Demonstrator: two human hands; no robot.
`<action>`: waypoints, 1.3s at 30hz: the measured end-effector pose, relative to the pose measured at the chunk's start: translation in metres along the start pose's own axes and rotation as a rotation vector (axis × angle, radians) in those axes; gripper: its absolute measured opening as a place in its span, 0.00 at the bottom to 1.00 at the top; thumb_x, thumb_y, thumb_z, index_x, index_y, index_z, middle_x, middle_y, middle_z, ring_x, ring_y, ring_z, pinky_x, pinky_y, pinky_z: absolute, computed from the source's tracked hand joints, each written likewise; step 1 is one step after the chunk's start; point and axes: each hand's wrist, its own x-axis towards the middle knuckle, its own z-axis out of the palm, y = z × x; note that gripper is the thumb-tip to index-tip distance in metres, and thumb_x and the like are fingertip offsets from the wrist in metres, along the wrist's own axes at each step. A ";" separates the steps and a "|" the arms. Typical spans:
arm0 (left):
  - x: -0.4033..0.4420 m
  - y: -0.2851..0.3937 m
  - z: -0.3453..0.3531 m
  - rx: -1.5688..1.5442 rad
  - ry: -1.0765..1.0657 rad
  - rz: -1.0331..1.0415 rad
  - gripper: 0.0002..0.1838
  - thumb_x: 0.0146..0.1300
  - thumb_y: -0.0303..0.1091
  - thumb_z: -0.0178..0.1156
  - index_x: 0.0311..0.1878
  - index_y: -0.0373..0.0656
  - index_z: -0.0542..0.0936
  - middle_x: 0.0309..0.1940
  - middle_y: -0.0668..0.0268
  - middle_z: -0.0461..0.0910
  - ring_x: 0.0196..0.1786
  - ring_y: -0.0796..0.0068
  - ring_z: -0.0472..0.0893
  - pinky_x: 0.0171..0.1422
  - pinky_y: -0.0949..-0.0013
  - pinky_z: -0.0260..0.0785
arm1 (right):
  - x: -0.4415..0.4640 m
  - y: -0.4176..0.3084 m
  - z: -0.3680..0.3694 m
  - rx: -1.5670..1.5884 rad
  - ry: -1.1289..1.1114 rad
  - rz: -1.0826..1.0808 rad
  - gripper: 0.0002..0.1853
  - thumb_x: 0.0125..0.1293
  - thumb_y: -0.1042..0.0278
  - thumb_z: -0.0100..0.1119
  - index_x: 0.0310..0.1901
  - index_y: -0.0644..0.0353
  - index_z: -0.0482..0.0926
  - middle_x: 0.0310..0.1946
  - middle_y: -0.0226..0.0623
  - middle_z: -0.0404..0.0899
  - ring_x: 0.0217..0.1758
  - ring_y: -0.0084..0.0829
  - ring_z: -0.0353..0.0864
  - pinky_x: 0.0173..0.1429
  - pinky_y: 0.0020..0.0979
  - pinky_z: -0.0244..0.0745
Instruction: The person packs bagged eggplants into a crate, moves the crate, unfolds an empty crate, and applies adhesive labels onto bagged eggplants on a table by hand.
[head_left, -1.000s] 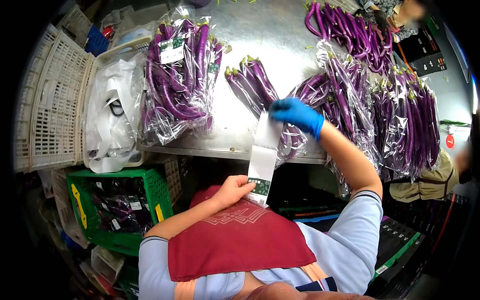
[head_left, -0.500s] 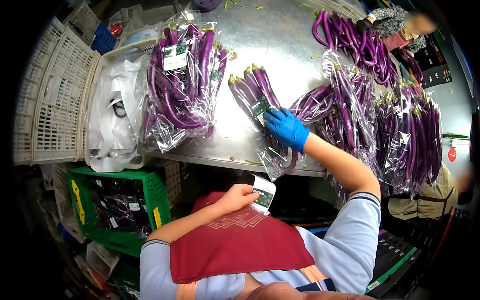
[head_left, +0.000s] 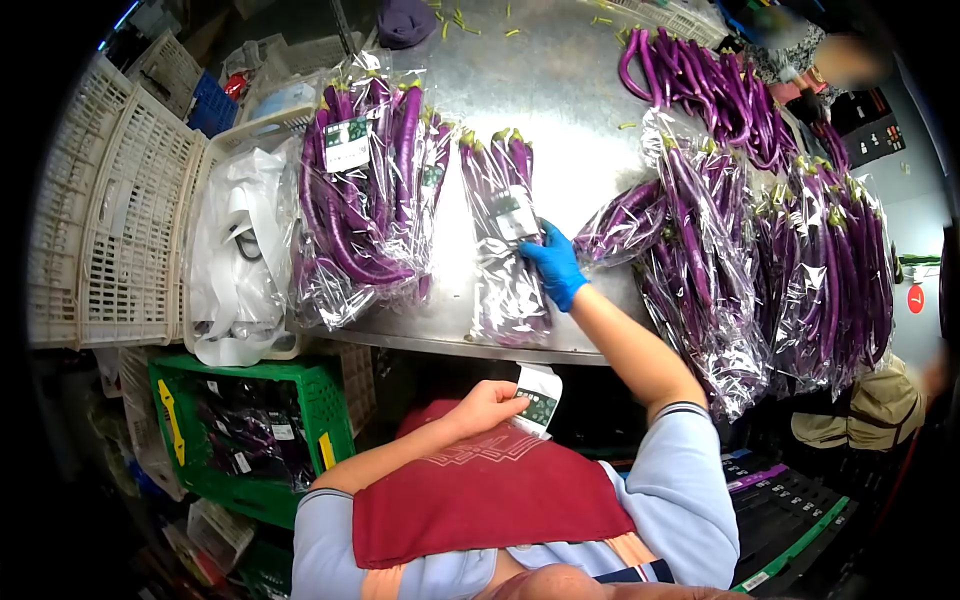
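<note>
While the left hand (head_left: 490,408) pinches a white and green strip of labels (head_left: 540,395) between thumb and fingers, the right hand (head_left: 556,265) touches a clear bag of eggplants (head_left: 492,195). The right hand wears a blue glove (head_left: 568,285), and its fingers are a bit bent at the bag's right side. I can't tell if they grip it.

The bag lies flat near the middle of the counter's front edge (head_left: 440,343). Its green tops point to the far edge, and a label (head_left: 513,212) sits on its front. The strip is just off the front edge, by the red apron (head_left: 490,500).

Near the front left corner is a pile of bagged eggplants (head_left: 360,200). More bagged eggplants (head_left: 700,230) are heaped along the right edge, and loose eggplants (head_left: 700,85) lie near the far right corner. Below the front left corner is a green crate (head_left: 330,400) with dark bags inside.
</note>
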 end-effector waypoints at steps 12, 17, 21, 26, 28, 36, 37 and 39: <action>0.002 0.016 -0.026 0.104 -0.126 -0.029 0.12 0.60 0.32 0.53 0.40 0.32 0.76 0.31 0.69 0.77 0.32 0.86 0.72 0.38 0.79 0.65 | -0.038 -0.058 -0.056 -2.094 0.354 -0.131 0.34 0.48 0.50 0.57 0.58 0.48 0.61 0.64 0.49 0.47 0.66 0.53 0.45 0.55 0.66 0.48; -0.002 0.022 -0.027 0.102 -0.156 -0.088 0.12 0.59 0.32 0.53 0.40 0.32 0.76 0.31 0.68 0.77 0.33 0.85 0.72 0.38 0.79 0.65 | -0.033 -0.079 -0.094 -1.520 0.219 -0.573 0.15 0.44 0.82 0.51 0.37 0.59 0.74 0.51 0.48 0.68 0.53 0.43 0.69 0.53 0.30 0.68; 0.001 0.021 -0.028 0.150 -0.189 -0.103 0.12 0.59 0.31 0.53 0.41 0.32 0.76 0.32 0.68 0.78 0.34 0.84 0.73 0.39 0.78 0.66 | -0.061 -0.128 -0.035 -1.296 0.159 -0.827 0.14 0.47 0.88 0.46 0.35 0.62 0.76 0.48 0.48 0.71 0.52 0.42 0.72 0.51 0.31 0.69; 0.003 0.021 -0.024 0.064 -0.245 -0.123 0.12 0.60 0.31 0.51 0.42 0.32 0.75 0.34 0.66 0.77 0.36 0.80 0.75 0.41 0.74 0.69 | -0.076 -0.028 -0.020 -1.525 -0.185 -0.841 0.13 0.48 0.80 0.53 0.37 0.56 0.75 0.52 0.38 0.70 0.56 0.42 0.67 0.59 0.34 0.64; 0.002 0.020 -0.025 0.062 -0.254 -0.115 0.12 0.61 0.31 0.51 0.42 0.32 0.74 0.34 0.65 0.77 0.36 0.80 0.75 0.41 0.73 0.70 | -0.072 -0.018 -0.022 -1.540 -0.210 -0.811 0.16 0.45 0.82 0.51 0.38 0.55 0.74 0.55 0.37 0.67 0.59 0.43 0.63 0.61 0.39 0.59; -0.007 0.046 -0.013 -0.161 -0.239 -0.015 0.13 0.61 0.31 0.51 0.46 0.34 0.72 0.36 0.65 0.77 0.37 0.77 0.77 0.42 0.72 0.71 | -0.130 -0.076 0.021 -1.142 -0.232 -0.271 0.19 0.52 0.72 0.51 0.49 0.56 0.70 0.55 0.38 0.65 0.62 0.42 0.59 0.64 0.45 0.47; -0.006 0.049 -0.011 -0.135 -0.259 -0.002 0.13 0.61 0.31 0.51 0.46 0.34 0.72 0.36 0.65 0.77 0.37 0.77 0.77 0.41 0.72 0.71 | -0.142 -0.089 0.026 -0.887 -0.312 -0.071 0.19 0.55 0.68 0.51 0.50 0.57 0.70 0.54 0.39 0.66 0.62 0.40 0.59 0.65 0.44 0.47; -0.007 0.053 -0.005 -0.079 -0.298 0.019 0.13 0.61 0.32 0.51 0.47 0.34 0.72 0.35 0.65 0.77 0.36 0.78 0.77 0.41 0.72 0.71 | -0.163 -0.099 0.028 -0.581 -0.454 0.144 0.24 0.60 0.54 0.51 0.53 0.61 0.68 0.50 0.43 0.70 0.55 0.33 0.66 0.61 0.29 0.57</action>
